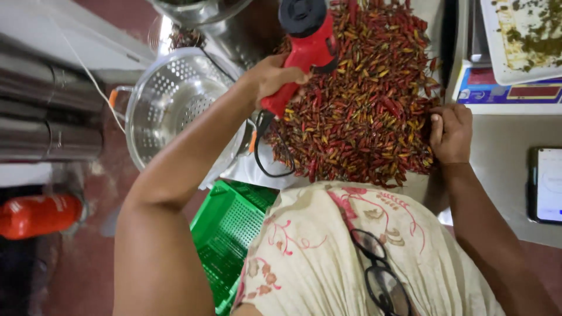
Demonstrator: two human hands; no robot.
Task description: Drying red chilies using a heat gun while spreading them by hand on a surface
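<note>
A big heap of small red, orange and yellow chillies (363, 99) covers the table in front of me. My left hand (274, 76) grips the handle of a red and black hair-dryer-like blower (305, 41), held over the left side of the heap with its black cord (270, 155) hanging in a loop. At the heap's right edge rests my right hand (449, 133), fingers curled against the chillies; whether it holds any I cannot tell.
A steel colander (170, 105) sits to the left, steel bowls (199, 11) behind it. A green plastic crate (229, 234) lies below the table. A white tray (521, 41) with green scraps sits on a scale, a phone (547, 184) at right. A red cylinder (38, 215) lies at far left.
</note>
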